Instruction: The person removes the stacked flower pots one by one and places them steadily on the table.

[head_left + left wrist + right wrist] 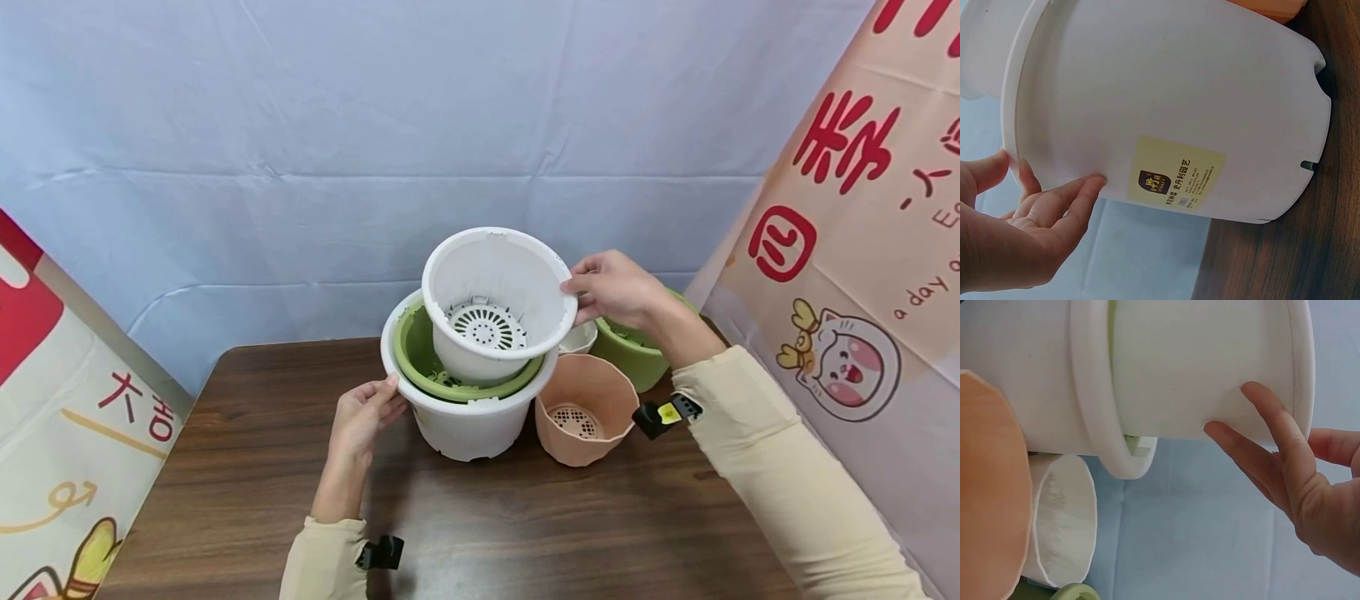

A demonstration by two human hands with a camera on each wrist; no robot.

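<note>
A smaller white flower pot [495, 279] with a slotted base is tilted over the pots below it, its bottom inside the green pot [408, 346]. My right hand [618, 287] pinches its rim at the right, fingers along the outer wall. That green pot sits nested in a large white pot [468, 433], which stands on the table. My left hand [363, 417] grips the large pot's rim at the left, thumb on the edge and fingers against the wall. In the left wrist view a yellowish label [1175, 172] shows on the large pot.
An orange-pink pot [577, 417] stands right of the stack on the wooden table [277, 442]. Behind it are a small white pot [1067, 519] and another green pot [633, 358], partly hidden by my right arm. A pale cloth [337, 208] hangs behind the table.
</note>
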